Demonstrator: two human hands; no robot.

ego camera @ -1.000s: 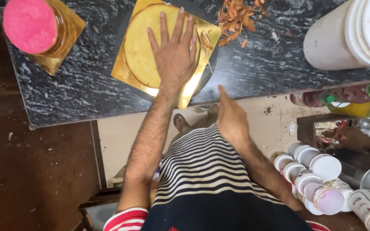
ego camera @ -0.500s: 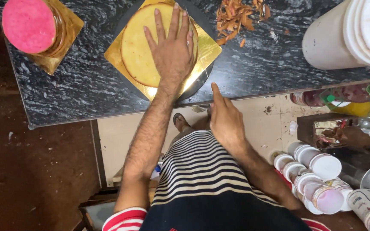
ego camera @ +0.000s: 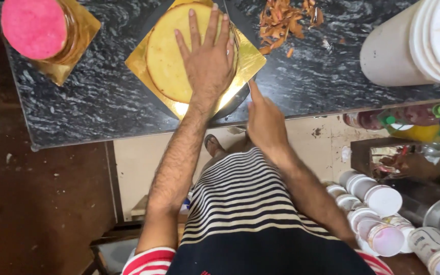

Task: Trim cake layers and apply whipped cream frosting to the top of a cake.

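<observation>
Head view, looking straight down. Round yellow sponge cake layer lies in the upper centre of the frame on a square gold foil cake board, which sits on a dark round turntable on the black marbled stone counter.

Left hand rests flat on top of the cake layer, palm down, all fingers fully spread and extended toward the top of the frame. It grips nothing; it presses on the surface only. The cake lies directly under the palm and fingers, with its uncovered part showing to the left of the hand.

Right hand is at the near counter edge, just right of the turntable and below the right corner of the gold board. Its fingers are held together and point up toward that corner. Whether the fingertips touch the board or turntable cannot be told; no object is seen in this hand.

Upper left of frame: a pink-topped round cake on a second gold board. Upper centre right: a heap of brown crust trimmings. Upper right: a stack of white plastic tubs. Lower right: small white-lidded containers lying on a lower shelf.
</observation>
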